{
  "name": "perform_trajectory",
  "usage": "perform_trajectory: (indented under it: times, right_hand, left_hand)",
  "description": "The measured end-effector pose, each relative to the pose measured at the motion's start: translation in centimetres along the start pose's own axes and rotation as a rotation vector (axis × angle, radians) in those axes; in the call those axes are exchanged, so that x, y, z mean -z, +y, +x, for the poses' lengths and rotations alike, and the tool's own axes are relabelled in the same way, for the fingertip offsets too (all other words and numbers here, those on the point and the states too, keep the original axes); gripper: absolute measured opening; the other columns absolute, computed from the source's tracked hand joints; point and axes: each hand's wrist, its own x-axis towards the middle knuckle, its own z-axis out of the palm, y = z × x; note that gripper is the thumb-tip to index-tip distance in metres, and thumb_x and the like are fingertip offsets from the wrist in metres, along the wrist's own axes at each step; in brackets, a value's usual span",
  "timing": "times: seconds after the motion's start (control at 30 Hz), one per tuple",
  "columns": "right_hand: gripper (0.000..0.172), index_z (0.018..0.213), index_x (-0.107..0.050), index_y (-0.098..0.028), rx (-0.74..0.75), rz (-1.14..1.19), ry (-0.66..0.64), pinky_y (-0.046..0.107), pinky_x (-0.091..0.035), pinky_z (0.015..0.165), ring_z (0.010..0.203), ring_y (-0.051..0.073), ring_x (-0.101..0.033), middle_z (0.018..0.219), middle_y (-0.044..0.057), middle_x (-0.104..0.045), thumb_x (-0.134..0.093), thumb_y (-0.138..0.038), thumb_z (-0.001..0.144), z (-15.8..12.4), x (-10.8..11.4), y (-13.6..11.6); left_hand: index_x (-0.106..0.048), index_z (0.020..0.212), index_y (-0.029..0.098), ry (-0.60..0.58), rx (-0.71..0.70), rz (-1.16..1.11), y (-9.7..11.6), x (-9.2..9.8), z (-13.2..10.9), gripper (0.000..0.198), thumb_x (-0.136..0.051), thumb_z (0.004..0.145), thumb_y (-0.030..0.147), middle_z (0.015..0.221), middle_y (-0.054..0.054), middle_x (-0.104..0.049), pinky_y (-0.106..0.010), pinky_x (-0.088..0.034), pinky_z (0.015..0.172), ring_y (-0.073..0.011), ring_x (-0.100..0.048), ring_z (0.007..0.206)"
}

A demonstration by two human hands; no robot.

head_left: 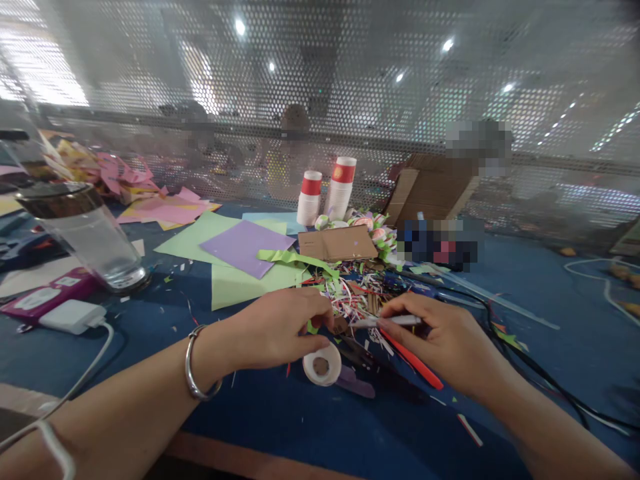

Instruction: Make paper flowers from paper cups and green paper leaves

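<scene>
My left hand is closed in a pinch on a small green and brown paper piece, just above a white tape roll lying on the blue table. A metal bangle sits on that wrist. My right hand grips a thin white stick that points left toward the pinched piece. Under the right hand lie scissors with a dark blade and an orange-red handle. A heap of paper scraps lies right behind both hands.
Green and purple paper sheets, a cardboard piece and paper flowers lie mid-table. Red-and-white paper cups stand further back. A glass jar, a charger with cable and a pink box sit left. Black cables run right. A perforated screen closes the back.
</scene>
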Motion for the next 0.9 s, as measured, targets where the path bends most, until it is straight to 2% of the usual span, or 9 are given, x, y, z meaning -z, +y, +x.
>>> perform_trajectory:
  times: [0.2,0.3,0.43,0.5,0.67,0.8,0.87,0.9]
  right_hand:
    - [0.013,0.094,-0.077,-0.024,0.000,-0.113,-0.268,0.030,-0.048,0.069,0.076,0.019,-0.070,0.087,0.002,-0.077,-0.064,-0.026,0.093,0.2,-0.4,0.1]
    - [0.017,0.094,-0.076,-0.023,-0.001,-0.139,-0.300,0.031,-0.048,0.070,0.077,0.020,-0.070,0.088,0.002,-0.077,-0.060,-0.027,0.095,0.2,-0.3,0.1]
    - [0.026,0.097,-0.076,-0.023,-0.013,-0.072,-0.201,0.030,-0.050,0.068,0.077,0.019,-0.071,0.091,0.003,-0.078,-0.056,-0.040,0.100,0.1,0.2,0.1]
    - [0.029,0.096,-0.075,-0.024,-0.038,-0.008,-0.153,0.029,-0.051,0.066,0.075,0.018,-0.071,0.089,0.002,-0.078,-0.057,-0.047,0.100,0.1,0.5,-0.1]
    - [0.033,0.095,-0.075,-0.021,-0.100,0.109,0.068,0.028,-0.055,0.061,0.069,0.019,-0.071,0.078,0.004,-0.077,-0.064,-0.052,0.095,0.3,0.9,-0.1]
    - [0.029,0.099,-0.074,-0.021,-0.092,0.100,0.271,0.028,-0.057,0.061,0.065,0.018,-0.070,0.080,0.004,-0.076,-0.068,-0.049,0.093,0.2,1.3,0.3]
    - [0.026,0.099,-0.073,-0.021,-0.126,0.125,0.354,0.027,-0.056,0.058,0.060,0.016,-0.068,0.074,0.002,-0.073,-0.069,-0.046,0.092,0.0,1.5,0.2]
    - [0.024,0.098,-0.073,-0.021,-0.150,0.150,0.400,0.026,-0.055,0.057,0.057,0.016,-0.067,0.070,0.001,-0.072,-0.070,-0.044,0.092,0.0,1.6,0.0]
  left_hand:
    - [-0.070,0.098,0.019,0.078,-0.043,-0.042,0.2,0.0,0.0,0.010,-0.068,0.091,0.025,0.093,-0.003,-0.071,-0.030,-0.042,0.071,-0.0160,-0.060,0.079]
    - [-0.071,0.100,0.020,0.074,-0.036,-0.048,0.2,0.0,0.0,0.011,-0.068,0.091,0.026,0.093,-0.003,-0.073,-0.029,-0.043,0.071,-0.0159,-0.061,0.079]
    - [-0.072,0.096,0.020,0.078,-0.008,-0.064,0.2,0.0,0.0,0.009,-0.066,0.092,0.025,0.088,-0.002,-0.073,-0.029,-0.042,0.068,-0.0153,-0.062,0.077]
    - [-0.072,0.092,0.019,0.121,-0.006,-0.083,0.2,-0.1,0.1,0.009,-0.064,0.093,0.023,0.085,-0.001,-0.073,-0.028,-0.042,0.067,-0.0148,-0.062,0.076]
    - [-0.070,0.096,0.019,0.374,-0.023,-0.117,-0.2,0.1,0.4,0.013,-0.058,0.094,0.016,0.092,-0.002,-0.074,-0.028,-0.046,0.072,-0.0131,-0.063,0.079]
    - [-0.070,0.098,0.019,0.565,0.060,-0.074,-1.4,1.1,0.5,0.015,-0.057,0.094,0.015,0.096,-0.003,-0.073,-0.029,-0.047,0.073,-0.0140,-0.062,0.083]
    - [-0.070,0.098,0.019,0.609,0.112,-0.031,-2.3,1.8,0.5,0.016,-0.055,0.093,0.015,0.098,-0.004,-0.073,-0.029,-0.047,0.074,-0.0147,-0.062,0.084]
    - [-0.070,0.098,0.019,0.587,0.137,-0.003,-2.7,2.0,0.5,0.017,-0.055,0.092,0.015,0.099,-0.005,-0.073,-0.030,-0.047,0.075,-0.0150,-0.062,0.084]
